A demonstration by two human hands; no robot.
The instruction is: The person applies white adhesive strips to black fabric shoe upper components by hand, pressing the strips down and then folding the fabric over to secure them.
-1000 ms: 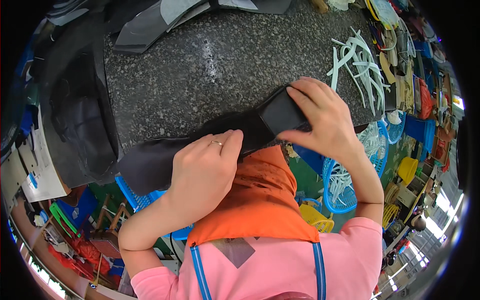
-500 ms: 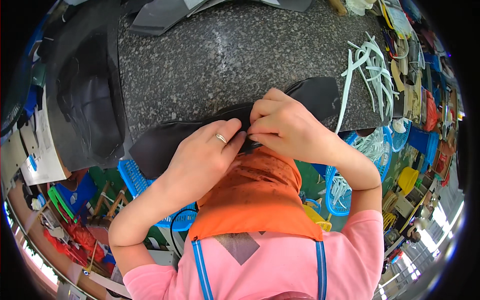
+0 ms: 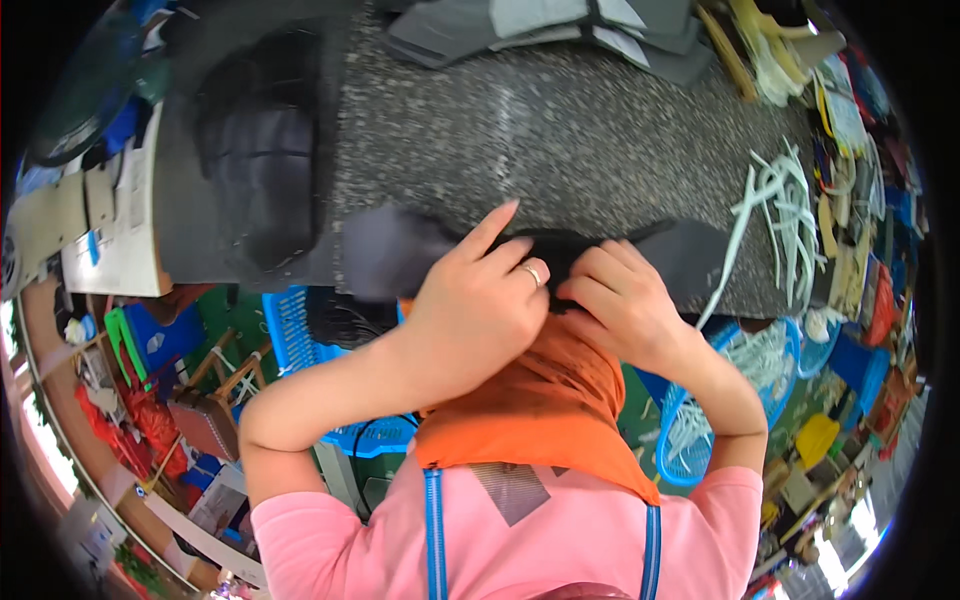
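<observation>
Two hands [image 3: 480, 320] [image 3: 628, 305]; black piece [image 3: 563, 246] beneath

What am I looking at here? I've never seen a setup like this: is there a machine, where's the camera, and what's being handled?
No robot here: these are a person's own bare hands. A wide fisheye camera worn on the head looks down, so straight edges bend near the rim.

The left hand, wearing a ring, and the right hand meet over a long dark piece at the near edge of a speckled tabletop. The right fingers are curled; their exact grip is hidden.

Pale strips lie on the right, and flat grey pieces at the far side. The person wears an orange apron.
</observation>
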